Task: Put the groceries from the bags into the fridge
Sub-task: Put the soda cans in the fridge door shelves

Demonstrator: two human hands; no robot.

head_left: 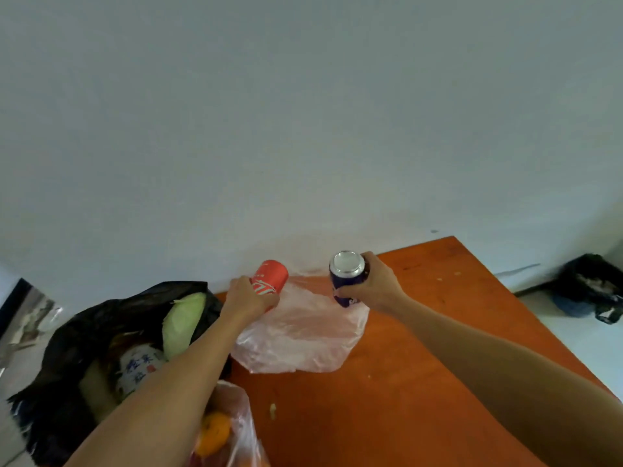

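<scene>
My left hand grips a red drink can, tilted away from me above a flattened pink plastic bag. My right hand grips a dark blue can with a silver top, held over the bag's right edge. A black bag at the left holds a pale green cabbage and a white packet with blue writing. A clear bag near the front edge holds an orange. No fridge is in view.
The orange-brown table stands against a pale wall. Crumbs lie on the tabletop. A black bag-lined bin sits on the floor at the far right. Clutter shows at the left edge of the view.
</scene>
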